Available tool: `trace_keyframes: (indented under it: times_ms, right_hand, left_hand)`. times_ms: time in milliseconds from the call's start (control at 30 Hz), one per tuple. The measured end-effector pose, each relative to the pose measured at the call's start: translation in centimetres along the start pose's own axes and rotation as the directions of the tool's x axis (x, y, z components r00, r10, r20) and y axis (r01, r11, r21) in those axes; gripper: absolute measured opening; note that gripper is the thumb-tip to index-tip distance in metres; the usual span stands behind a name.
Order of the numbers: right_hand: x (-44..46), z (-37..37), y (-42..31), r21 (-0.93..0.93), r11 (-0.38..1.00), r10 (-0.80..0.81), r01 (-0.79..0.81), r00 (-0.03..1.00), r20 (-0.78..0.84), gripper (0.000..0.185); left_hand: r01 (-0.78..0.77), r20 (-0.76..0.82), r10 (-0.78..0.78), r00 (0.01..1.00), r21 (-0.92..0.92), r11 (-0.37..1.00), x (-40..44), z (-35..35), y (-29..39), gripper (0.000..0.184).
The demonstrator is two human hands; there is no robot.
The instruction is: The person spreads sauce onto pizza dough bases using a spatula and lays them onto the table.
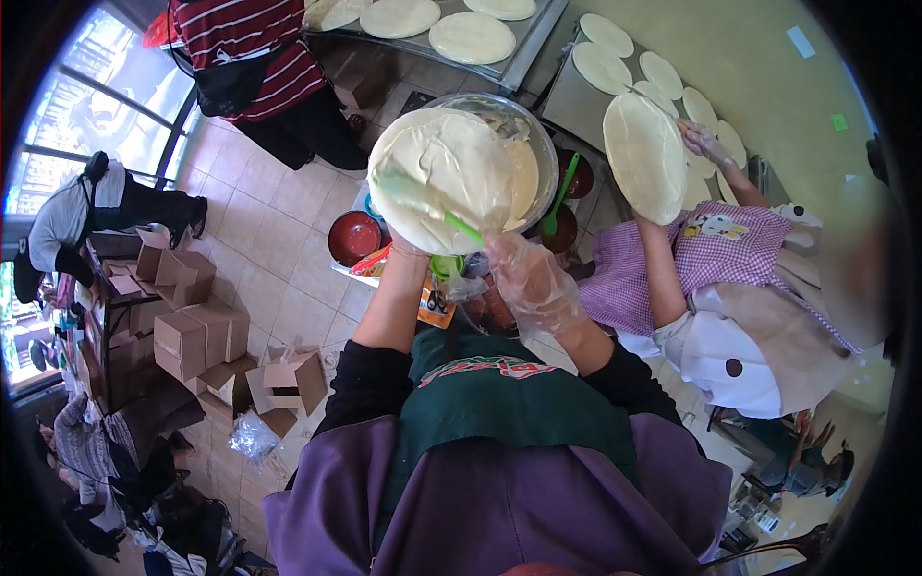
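Note:
My left hand (411,242) supports from below a round flat base (451,158) spread with pale cream; its fingers are mostly hidden under it. In a clear plastic glove, my right hand (533,278) is closed around the green handle of a spatula (463,228). The spatula's blade lies on the cream, somewhat blurred. Behind the base stands a large bowl (551,158) with more pale cream inside, partly covered by the base. A second green spatula (562,197) rests by the red-brown bowls (579,178) right of it.
At right, a co-worker in a checked apron (730,245) holds another cream-coated base (643,158). Coated rounds lie on the tables (538,62) ahead. A red bowl (354,238) sits at left. Cardboard boxes (200,338) crowd the left floor. A person in a striped top (250,58) stands ahead left.

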State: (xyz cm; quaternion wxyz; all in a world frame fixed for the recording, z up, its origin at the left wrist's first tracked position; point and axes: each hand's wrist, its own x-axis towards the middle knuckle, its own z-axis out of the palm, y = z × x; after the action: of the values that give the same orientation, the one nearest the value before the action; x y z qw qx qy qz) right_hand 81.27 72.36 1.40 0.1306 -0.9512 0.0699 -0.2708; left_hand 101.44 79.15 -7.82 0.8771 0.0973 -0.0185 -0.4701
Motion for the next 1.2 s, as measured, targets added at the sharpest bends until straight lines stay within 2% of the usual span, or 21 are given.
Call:
trace_keyframes:
  times_ms: [100,167,200,267,367,467,533,600,667,700,733,767,800,833,867,900,967,1000,1067,1133,1200]
  right_hand:
    - [0.9,-3.3,-1.4,-0.092,0.994,0.062,-0.053,0.994,0.095,0.023]
    - [0.4,-4.5,-0.3,0.191,0.971,0.083,-0.141,0.956,0.282,0.023]
    - [0.1,-4.7,0.1,0.195,0.972,0.075,-0.134,0.956,0.284,0.023]
    - [-0.2,-4.7,0.9,0.472,0.868,0.092,-0.153,0.984,0.150,0.023]
    - [0.8,-4.8,2.2,0.358,0.915,0.192,-0.188,0.981,0.025,0.023]
    - [1.5,-3.8,3.7,0.302,0.947,0.133,-0.110,0.989,-0.058,0.022]
    - [2.1,-3.9,3.9,0.311,0.947,0.101,-0.081,0.994,-0.047,0.024]
    - [2.3,-4.3,4.0,0.320,0.946,0.068,-0.054,0.997,-0.034,0.026]
    - [1.9,-4.9,4.4,0.416,0.908,-0.061,0.039,0.997,0.041,0.032]
    - [1.7,-5.4,4.7,0.419,0.907,-0.062,0.038,0.997,0.043,0.032]
    - [1.5,-6.0,5.0,0.424,0.904,-0.128,0.062,0.983,0.130,0.034]
    - [1.4,-6.5,5.3,0.430,0.899,-0.194,0.086,0.957,0.214,0.037]
    - [1.3,-6.9,5.3,0.432,0.898,-0.196,0.087,0.957,0.215,0.037]
    - [1.0,-7.3,5.1,0.469,0.882,-0.189,0.049,0.949,0.254,0.034]
    - [0.7,-7.5,4.9,0.503,0.864,-0.182,0.010,0.939,0.293,0.031]
    - [0.6,-7.4,4.8,0.504,0.864,-0.182,0.010,0.939,0.292,0.031]
    - [0.1,-7.2,4.7,0.541,0.828,0.010,-0.149,0.968,0.251,0.023]
    - [0.0,-6.9,4.6,0.539,0.828,0.014,-0.151,0.968,0.250,0.023]
    - [0.2,-5.9,4.6,0.441,0.888,0.143,-0.135,0.990,0.015,0.026]
    - [-0.7,-4.6,4.8,0.411,0.898,0.158,-0.156,0.987,0.029,0.024]
    - [-1.8,-3.7,4.2,0.448,0.880,0.126,-0.156,0.987,0.098,0.027]
  left_hand:
    - [-0.032,-0.091,0.035,0.995,0.042,0.999,0.1,1.3,-0.1,0.057]
    - [0.006,-0.088,-0.002,0.996,0.052,0.999,-0.2,1.9,0.2,0.056]
    - [0.024,-0.089,-0.019,0.996,0.057,0.998,-0.5,2.2,0.4,0.056]
    - [0.063,-0.089,-0.057,0.994,0.067,0.996,-1.1,2.6,0.8,0.056]
    - [0.136,-0.082,-0.130,0.988,0.081,0.987,-1.5,3.6,0.8,0.056]
    - [0.230,-0.084,-0.225,0.971,0.057,0.972,-1.9,4.7,0.8,0.055]
    - [0.299,-0.088,-0.296,0.951,0.027,0.954,-2.0,5.0,0.7,0.055]
    - [0.375,-0.127,-0.361,0.924,0.104,0.921,-2.0,5.0,0.9,0.055]
    - [0.390,-0.078,-0.382,0.921,0.122,0.913,-1.5,3.1,1.4,0.053]
    - [0.376,-0.003,-0.382,0.924,0.191,0.907,-0.3,-1.1,2.1,0.053]
    - [0.354,0.073,-0.384,0.921,0.258,0.899,0.3,-3.5,2.5,0.052]
    - [-0.197,0.341,-0.124,0.932,0.763,0.616,-1.6,2.6,0.6,0.050]
    - [-0.198,0.340,-0.122,0.933,0.763,0.615,-2.1,4.0,1.1,0.050]
    - [0.134,0.115,-0.218,0.969,0.498,0.857,-2.6,4.8,1.7,0.052]
    - [0.392,-0.056,-0.388,0.920,0.087,0.916,-2.8,5.0,2.1,0.054]
    - [0.404,-0.106,-0.396,0.912,0.076,0.912,-2.5,4.6,2.4,0.052]
    - [0.418,-0.111,-0.408,0.906,0.097,0.903,-2.6,4.3,2.7,0.051]
    - [0.432,-0.117,-0.420,0.900,0.114,0.895,-2.7,4.3,2.7,0.050]
    - [0.439,-0.121,-0.429,0.895,0.071,0.895,-2.7,4.9,2.5,0.050]
    - [0.442,-0.130,-0.440,0.889,-0.017,0.897,-2.8,5.4,2.4,0.049]
    - [0.398,-0.077,-0.395,0.915,0.019,0.917,-2.1,4.9,2.3,0.048]
